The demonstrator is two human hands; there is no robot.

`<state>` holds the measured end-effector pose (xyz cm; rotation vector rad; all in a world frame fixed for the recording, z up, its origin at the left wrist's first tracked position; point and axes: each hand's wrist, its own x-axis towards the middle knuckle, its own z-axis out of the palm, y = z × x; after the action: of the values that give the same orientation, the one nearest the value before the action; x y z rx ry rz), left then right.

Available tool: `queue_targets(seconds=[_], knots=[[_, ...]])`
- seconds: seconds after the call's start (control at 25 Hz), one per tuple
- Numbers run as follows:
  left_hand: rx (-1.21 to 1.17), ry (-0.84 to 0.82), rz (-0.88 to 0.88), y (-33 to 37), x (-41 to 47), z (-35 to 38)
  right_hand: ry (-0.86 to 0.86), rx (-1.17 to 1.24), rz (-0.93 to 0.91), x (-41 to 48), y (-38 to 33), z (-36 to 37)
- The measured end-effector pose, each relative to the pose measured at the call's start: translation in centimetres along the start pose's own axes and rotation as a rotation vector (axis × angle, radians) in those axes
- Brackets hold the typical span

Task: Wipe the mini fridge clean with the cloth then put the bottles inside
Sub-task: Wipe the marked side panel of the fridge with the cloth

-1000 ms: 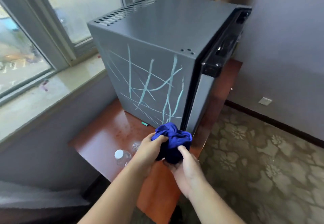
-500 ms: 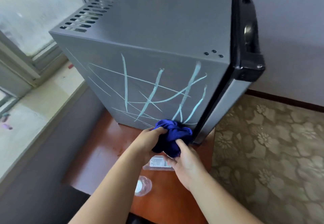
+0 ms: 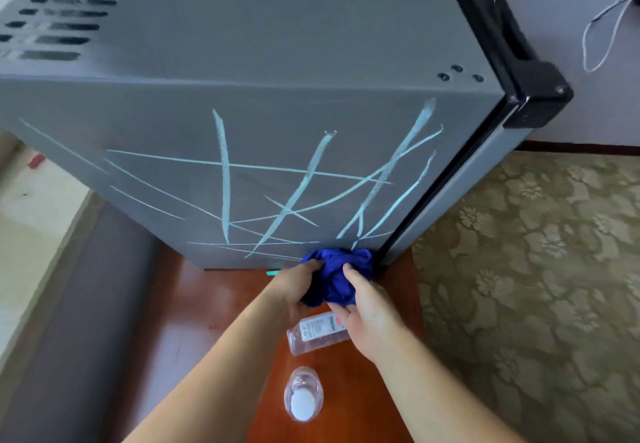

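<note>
We see a reddish wooden counter beside a pale window sill at left. A floral-patterned carpet covers the floor at right, and a white cord loops against the grey wall.

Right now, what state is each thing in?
Fridge: door shut, side streaked with pale marks.
Cloth: bunched, held by both hands at the fridge's bottom corner.
Lying bottle: on its side on the table.
Standing bottle: upright, capped.

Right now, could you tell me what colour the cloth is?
Deep blue; the cloth shows best in the head view.
</note>
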<state>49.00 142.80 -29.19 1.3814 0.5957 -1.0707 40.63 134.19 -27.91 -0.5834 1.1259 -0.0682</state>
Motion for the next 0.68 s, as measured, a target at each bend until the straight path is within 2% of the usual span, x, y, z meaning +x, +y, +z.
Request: queue_targets(seconds=[0.28,0.52,0.68], knots=[[0.061,0.132,0.008,-1.9,3.8,2.2,0.089,0.008,0.127,5.2,-0.3,-1.6],[0.117,0.243,-0.005,-2.4,5.3,4.0,0.068,0.038,0.183,7.7,-0.6,-2.7],[0.135,0.257,-0.019,-2.0,5.2,4.3,0.070,-0.004,0.189,8.1,-1.2,-3.1]])
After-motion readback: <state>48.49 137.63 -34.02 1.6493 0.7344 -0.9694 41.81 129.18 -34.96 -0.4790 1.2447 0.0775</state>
